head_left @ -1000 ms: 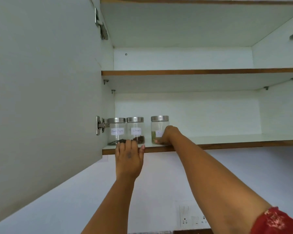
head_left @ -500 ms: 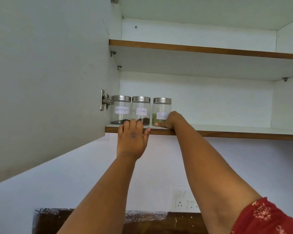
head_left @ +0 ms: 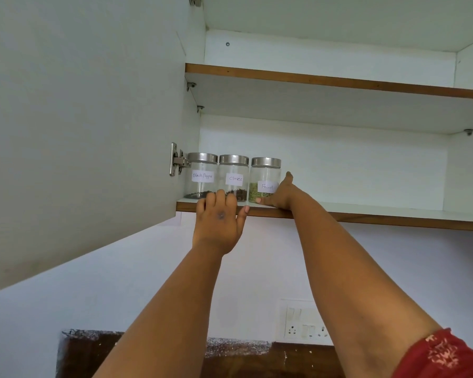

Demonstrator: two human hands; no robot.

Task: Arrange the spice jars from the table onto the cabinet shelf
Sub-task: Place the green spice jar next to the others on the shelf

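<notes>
Three glass spice jars with steel lids stand in a row at the left end of the lower cabinet shelf (head_left: 380, 214): Black Pepper (head_left: 202, 173), Cloves (head_left: 234, 174) and Fennel (head_left: 265, 173). My right hand (head_left: 280, 195) wraps the Fennel jar's lower right side, thumb at its front base, a finger up along its side. My left hand (head_left: 219, 225) rests on the shelf's front edge. Its fingertips lie over the lip in front of the Black Pepper and Cloves jars, and it holds nothing.
The open cabinet door (head_left: 79, 118) hangs close on the left, on a hinge (head_left: 176, 159) beside the Black Pepper jar. An upper shelf (head_left: 339, 81) runs above. The lower shelf is bare to the right of the jars. A switch and socket panel (head_left: 303, 320) sits on the wall below.
The Fennel jar has shifted left, close to the Cloves jar. My right hand has slid off its front to its right side, uncovering the label. The view has tilted down.
</notes>
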